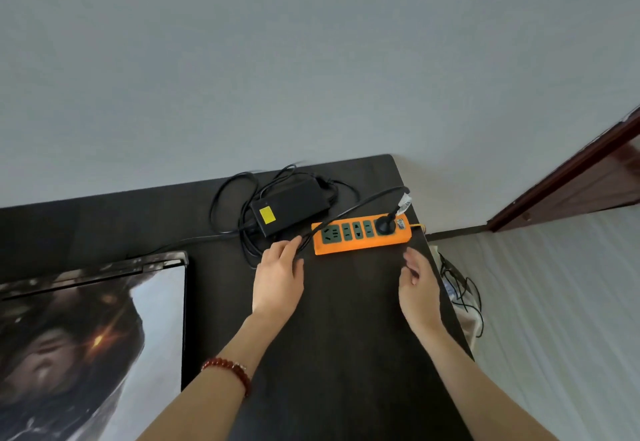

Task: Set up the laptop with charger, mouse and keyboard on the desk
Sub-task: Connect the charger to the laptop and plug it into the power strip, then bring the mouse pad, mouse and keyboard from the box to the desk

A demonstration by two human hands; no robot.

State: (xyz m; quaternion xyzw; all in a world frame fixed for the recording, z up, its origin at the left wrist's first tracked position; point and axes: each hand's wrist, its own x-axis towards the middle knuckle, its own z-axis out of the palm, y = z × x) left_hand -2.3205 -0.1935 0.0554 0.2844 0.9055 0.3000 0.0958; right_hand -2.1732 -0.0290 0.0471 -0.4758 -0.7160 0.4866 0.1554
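Note:
A black charger brick (290, 205) with a yellow sticker lies near the back of the dark desk (346, 336), its cords looped around it. Right of it sits an orange power strip (362, 236) with a black plug (385, 224) in its rightmost socket. My left hand (278, 279) rests on the desk just left of the strip, fingertips touching the black cord (349, 208) that runs to the plug. My right hand (419, 288) hovers below the strip's right end, fingers loosely curled, holding nothing. The laptop (93, 336), its lid printed with a picture, lies at the left.
The desk's right edge (446, 295) is close to my right hand. Beyond it, on the light floor, a pale bag and tangled cables (462, 288) lie. A brown door frame (568, 177) stands at the far right. A grey wall runs behind the desk.

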